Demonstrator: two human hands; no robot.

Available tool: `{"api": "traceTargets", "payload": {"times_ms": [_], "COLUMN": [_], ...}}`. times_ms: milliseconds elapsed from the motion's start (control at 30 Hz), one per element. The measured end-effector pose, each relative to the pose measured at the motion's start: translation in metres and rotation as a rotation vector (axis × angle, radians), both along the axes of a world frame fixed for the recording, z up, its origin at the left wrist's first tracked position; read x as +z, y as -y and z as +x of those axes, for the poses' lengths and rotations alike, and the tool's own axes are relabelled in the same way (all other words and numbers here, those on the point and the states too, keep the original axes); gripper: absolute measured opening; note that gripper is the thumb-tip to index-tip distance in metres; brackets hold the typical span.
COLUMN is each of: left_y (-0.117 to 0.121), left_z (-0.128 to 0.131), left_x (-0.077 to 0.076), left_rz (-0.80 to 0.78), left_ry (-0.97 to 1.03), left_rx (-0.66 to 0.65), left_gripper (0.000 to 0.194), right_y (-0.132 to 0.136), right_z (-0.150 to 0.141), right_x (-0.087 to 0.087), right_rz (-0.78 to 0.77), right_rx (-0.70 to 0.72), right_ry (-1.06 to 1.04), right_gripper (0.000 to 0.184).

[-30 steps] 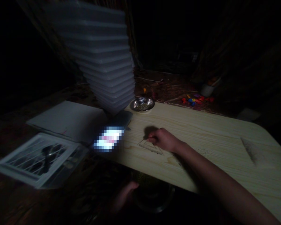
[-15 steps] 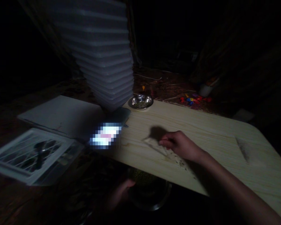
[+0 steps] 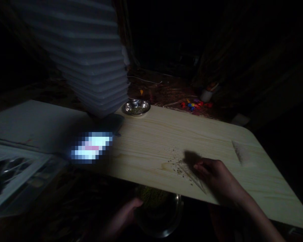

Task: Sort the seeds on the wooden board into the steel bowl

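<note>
My right hand (image 3: pixel 213 173) is over the right part of the wooden table (image 3: pixel 151 141), fingers pinched together. A thin pale edge (image 3: pixel 193 179) shows beneath it, perhaps a flat piece in the fingers; its kind is unclear. Small dark and greenish bits (image 3: pixel 176 166) lie scattered just left of that hand. Below the table's front edge, my left hand (image 3: pixel 127 210) grips the side of a large metal bowl (image 3: pixel 178 215). Green grains or seeds (image 3: pixel 153 196) fill its far side. Most of the left fingers are hidden in the dark.
A small metal bowl (image 3: pixel 137 108) with greenish bits stands at the far edge. On the left are a bright pixelated screen (image 3: pixel 92 148), a tall ribbed white stack (image 3: pixel 91 67), a pale board (image 3: pixel 37 124) and a white-framed container (image 3: pixel 20 178). Colourful small things (image 3: pixel 195 105) lie beyond.
My right hand has moved right and nearer across the table, and the scattered bits now show to its left. The view has shifted right. My left hand stays at the large bowl.
</note>
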State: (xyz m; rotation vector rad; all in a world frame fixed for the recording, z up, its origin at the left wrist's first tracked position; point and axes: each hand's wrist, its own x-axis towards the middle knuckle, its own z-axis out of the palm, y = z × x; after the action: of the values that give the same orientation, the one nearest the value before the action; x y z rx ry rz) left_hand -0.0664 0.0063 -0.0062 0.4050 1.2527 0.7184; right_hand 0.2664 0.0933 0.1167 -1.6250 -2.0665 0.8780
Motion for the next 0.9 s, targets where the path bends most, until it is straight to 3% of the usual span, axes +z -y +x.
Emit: {"api": "traceTargets", "payload": {"times_ms": [167, 433, 667, 900], "left_y": [0.003, -0.001, -0.001, 0.002], "left_z": [0.008, 0.021, 0.023, 0.022], "left_x": [0.005, 0.016, 0.022, 0.016], "left_rz": [-0.002, 0.078, 0.093, 0.062], "left_ry": [-0.168, -0.219, -0.190, -0.172], "left_rx": [-0.042, -0.069, -0.063, -0.078], "left_gripper": [0.022, 0.013, 0.008, 0.013], "right_y": [-0.004, -0.008, 0.007, 0.033], "right_z": [-0.015, -0.032, -0.008, 0.019], "right_x": [-0.002, 0.001, 0.015, 0.006], "right_rz": [0.013, 0.017, 0.032, -0.044], "right_rx": [0.019, 0.104, -0.027, -0.007], "right_ry": [-0.033, -0.034, 0.022, 0.002], "right_gripper": [0.028, 0.028, 0.029, 0.031]}}
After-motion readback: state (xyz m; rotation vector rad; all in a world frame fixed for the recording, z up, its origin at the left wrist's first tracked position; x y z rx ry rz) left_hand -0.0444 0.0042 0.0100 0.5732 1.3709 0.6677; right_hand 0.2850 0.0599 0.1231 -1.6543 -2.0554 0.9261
